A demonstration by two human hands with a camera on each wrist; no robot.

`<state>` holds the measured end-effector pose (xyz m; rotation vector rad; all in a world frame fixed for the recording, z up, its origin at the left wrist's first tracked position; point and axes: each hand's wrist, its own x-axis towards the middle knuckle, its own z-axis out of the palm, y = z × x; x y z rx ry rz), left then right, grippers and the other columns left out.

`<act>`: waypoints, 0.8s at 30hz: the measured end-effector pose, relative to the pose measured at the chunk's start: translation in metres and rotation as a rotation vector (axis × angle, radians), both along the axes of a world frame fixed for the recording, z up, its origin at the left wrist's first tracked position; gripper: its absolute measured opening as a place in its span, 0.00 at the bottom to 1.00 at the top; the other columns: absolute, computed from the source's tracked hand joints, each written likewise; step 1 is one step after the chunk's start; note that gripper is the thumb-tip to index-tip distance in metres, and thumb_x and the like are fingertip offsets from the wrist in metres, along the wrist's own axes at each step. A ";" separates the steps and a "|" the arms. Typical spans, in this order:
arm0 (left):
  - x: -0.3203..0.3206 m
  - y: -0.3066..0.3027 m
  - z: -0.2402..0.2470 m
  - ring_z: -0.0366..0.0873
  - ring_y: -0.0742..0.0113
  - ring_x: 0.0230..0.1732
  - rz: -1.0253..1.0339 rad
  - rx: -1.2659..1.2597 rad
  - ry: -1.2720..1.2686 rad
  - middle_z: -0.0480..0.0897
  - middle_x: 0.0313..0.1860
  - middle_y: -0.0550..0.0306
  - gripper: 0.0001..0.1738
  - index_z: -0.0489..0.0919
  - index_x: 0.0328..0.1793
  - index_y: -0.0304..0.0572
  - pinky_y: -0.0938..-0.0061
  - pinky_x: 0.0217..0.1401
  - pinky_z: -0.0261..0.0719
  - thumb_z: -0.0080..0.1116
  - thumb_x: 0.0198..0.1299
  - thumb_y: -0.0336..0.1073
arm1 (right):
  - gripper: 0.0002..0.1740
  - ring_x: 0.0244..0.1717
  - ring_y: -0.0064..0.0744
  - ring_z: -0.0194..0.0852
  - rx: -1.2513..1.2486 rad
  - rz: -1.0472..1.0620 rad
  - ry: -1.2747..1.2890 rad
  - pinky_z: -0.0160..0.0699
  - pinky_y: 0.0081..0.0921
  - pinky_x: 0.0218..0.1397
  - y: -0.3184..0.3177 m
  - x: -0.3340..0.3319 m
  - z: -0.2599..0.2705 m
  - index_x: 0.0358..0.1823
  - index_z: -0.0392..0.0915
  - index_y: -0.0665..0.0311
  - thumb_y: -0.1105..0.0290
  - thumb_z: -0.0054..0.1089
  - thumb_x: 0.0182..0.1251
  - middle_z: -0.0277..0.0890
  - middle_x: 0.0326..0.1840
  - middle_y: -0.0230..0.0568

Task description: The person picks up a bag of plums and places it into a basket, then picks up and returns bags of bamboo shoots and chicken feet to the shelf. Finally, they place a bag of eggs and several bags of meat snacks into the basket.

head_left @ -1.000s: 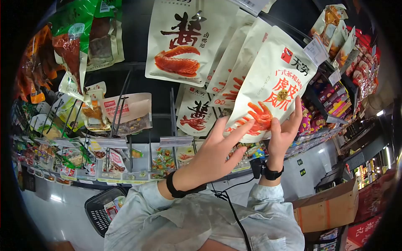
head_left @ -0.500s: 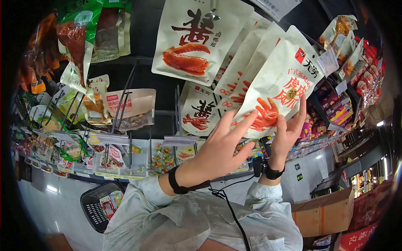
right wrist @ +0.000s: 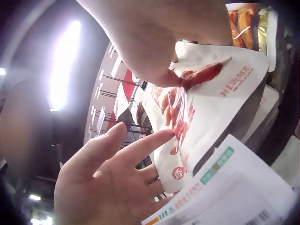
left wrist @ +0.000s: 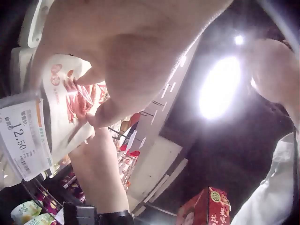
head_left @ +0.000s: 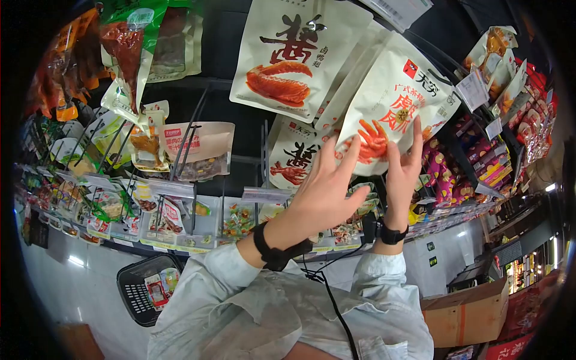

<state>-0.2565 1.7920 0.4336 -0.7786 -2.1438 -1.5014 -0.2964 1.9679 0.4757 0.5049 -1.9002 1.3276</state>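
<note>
shop shelves (head_left: 268, 194) behind 无穷 pouch (head_left: 384, 102)

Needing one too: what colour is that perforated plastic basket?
The perforated plastic basket is black, best seen in the head view.

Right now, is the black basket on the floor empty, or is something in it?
Not empty: in the head view, packets lie in the black basket, with its bare mesh showing beside them.

Tilted white pouch (head_left: 384, 114), red lettering on front, at both hands' fingers (head_left: 344, 165)
</note>
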 end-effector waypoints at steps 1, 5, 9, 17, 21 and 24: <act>-0.004 0.003 -0.001 0.52 0.27 0.77 0.028 -0.017 -0.005 0.52 0.76 0.22 0.47 0.56 0.80 0.32 0.53 0.78 0.56 0.66 0.60 0.43 | 0.39 0.78 0.36 0.54 0.046 -0.064 -0.015 0.55 0.31 0.78 -0.001 -0.004 0.001 0.81 0.54 0.64 0.80 0.54 0.69 0.53 0.82 0.48; -0.023 0.009 -0.005 0.46 0.25 0.80 0.096 -0.005 0.018 0.47 0.79 0.19 0.48 0.55 0.79 0.26 0.52 0.80 0.52 0.65 0.61 0.46 | 0.38 0.47 0.19 0.71 0.235 -0.208 0.032 0.75 0.19 0.50 0.010 -0.028 -0.001 0.82 0.53 0.56 0.78 0.54 0.73 0.71 0.66 0.39; -0.017 0.003 -0.005 0.45 0.26 0.80 0.134 -0.025 -0.004 0.45 0.80 0.20 0.48 0.56 0.78 0.24 0.52 0.81 0.51 0.65 0.61 0.46 | 0.38 0.52 0.23 0.73 0.168 -0.084 0.015 0.74 0.21 0.55 0.009 -0.039 -0.003 0.82 0.53 0.56 0.78 0.55 0.73 0.71 0.66 0.41; 0.044 -0.036 -0.008 0.64 0.41 0.73 -0.165 0.011 0.092 0.58 0.79 0.35 0.38 0.67 0.75 0.37 0.57 0.75 0.62 0.66 0.60 0.40 | 0.35 0.70 0.38 0.68 0.060 -0.130 0.003 0.67 0.35 0.73 0.004 0.010 -0.031 0.76 0.61 0.64 0.79 0.61 0.68 0.67 0.68 0.46; 0.067 -0.080 -0.034 0.78 0.53 0.62 -0.458 -0.007 -0.155 0.81 0.60 0.47 0.24 0.76 0.67 0.40 0.61 0.67 0.71 0.62 0.65 0.35 | 0.19 0.56 0.31 0.76 -0.123 -0.109 -0.016 0.74 0.30 0.65 0.002 0.069 -0.064 0.60 0.70 0.68 0.82 0.58 0.69 0.75 0.55 0.41; 0.083 -0.119 -0.086 0.84 0.64 0.50 -0.531 0.168 -0.477 0.86 0.50 0.54 0.21 0.77 0.65 0.38 0.69 0.57 0.78 0.61 0.67 0.33 | 0.11 0.40 0.27 0.78 -0.085 0.011 -0.112 0.78 0.24 0.47 0.008 0.118 -0.108 0.49 0.73 0.68 0.84 0.58 0.68 0.76 0.44 0.42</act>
